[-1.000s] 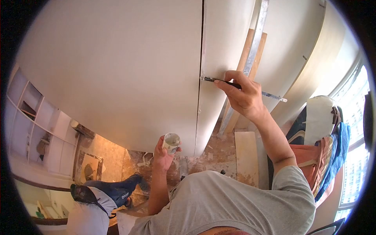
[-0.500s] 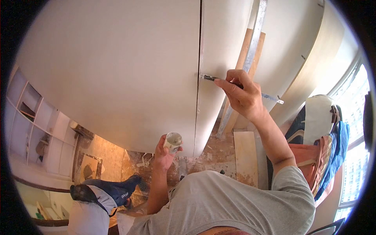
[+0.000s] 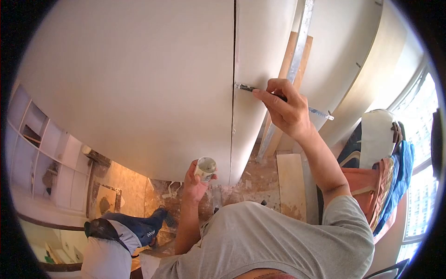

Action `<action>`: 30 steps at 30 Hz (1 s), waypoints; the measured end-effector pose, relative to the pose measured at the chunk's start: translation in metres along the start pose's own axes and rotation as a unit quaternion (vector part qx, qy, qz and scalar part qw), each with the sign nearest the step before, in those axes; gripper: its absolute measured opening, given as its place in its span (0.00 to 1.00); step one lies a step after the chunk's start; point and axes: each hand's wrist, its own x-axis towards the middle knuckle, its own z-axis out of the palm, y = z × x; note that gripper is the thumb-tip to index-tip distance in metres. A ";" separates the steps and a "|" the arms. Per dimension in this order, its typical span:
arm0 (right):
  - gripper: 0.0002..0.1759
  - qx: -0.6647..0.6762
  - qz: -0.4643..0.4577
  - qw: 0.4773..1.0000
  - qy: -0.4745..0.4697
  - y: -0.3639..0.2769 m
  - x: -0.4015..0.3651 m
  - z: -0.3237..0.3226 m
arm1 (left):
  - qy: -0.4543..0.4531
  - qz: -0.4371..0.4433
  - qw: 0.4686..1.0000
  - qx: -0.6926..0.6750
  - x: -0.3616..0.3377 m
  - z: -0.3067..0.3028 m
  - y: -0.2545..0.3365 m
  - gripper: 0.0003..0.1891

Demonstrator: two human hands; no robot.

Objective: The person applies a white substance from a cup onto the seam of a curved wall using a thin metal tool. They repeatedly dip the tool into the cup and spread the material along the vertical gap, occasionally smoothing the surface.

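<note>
My right hand (image 3: 287,106) pinches a narrow metal blade (image 3: 320,113) that looks like a hacksaw blade, with a hole at its outer end. Its dark, white-smeared front end (image 3: 244,87) touches or nearly touches the long dark gap (image 3: 233,60) between two pale panels. Lower down, my left hand (image 3: 195,182) is wrapped around a small cup (image 3: 205,168) with pale paste inside. The large panel (image 3: 139,88) lies left of the gap and the narrower panel (image 3: 260,42) right of it.
A metal straightedge (image 3: 299,44) and a wooden board (image 3: 282,74) lean at the right. Clothes (image 3: 376,186) hang near the window (image 3: 420,204). Another person (image 3: 111,242) is at lower left, beside white shelves (image 3: 46,153). A loose board (image 3: 291,186) lies on the stained floor (image 3: 253,186).
The view has shifted slightly. My right hand and the blade stay at almost the same spot on the gap, and my left hand holds the cup as before.
</note>
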 end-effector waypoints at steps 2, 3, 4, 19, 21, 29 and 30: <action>0.20 -0.011 -0.007 1.000 0.015 0.003 0.000 0.003 | 0.000 -0.002 1.000 0.001 0.001 0.001 0.001 0.42; 0.21 -0.004 -0.014 1.000 0.011 0.006 -0.002 0.006 | 0.000 -0.003 1.000 0.001 0.001 0.000 0.000 0.42; 0.21 0.003 -0.021 1.000 0.007 0.007 -0.004 0.009 | -0.002 -0.002 1.000 0.002 0.002 -0.001 0.000 0.42; 0.22 -0.005 -0.029 0.999 -0.015 0.006 -0.003 0.003 | -0.009 -0.005 1.000 -0.011 0.003 -0.007 -0.004 0.43; 0.22 -0.005 -0.033 0.999 -0.030 0.005 -0.011 0.004 | -0.009 -0.003 1.000 -0.013 0.003 -0.006 -0.004 0.42; 0.21 -0.015 -0.021 1.000 0.017 0.004 0.001 0.001 | 0.001 -0.008 1.000 -0.005 0.000 -0.004 -0.004 0.42; 0.21 -0.016 -0.018 1.000 0.018 0.003 -0.002 0.001 | 0.001 -0.010 1.000 -0.004 0.000 -0.003 -0.003 0.42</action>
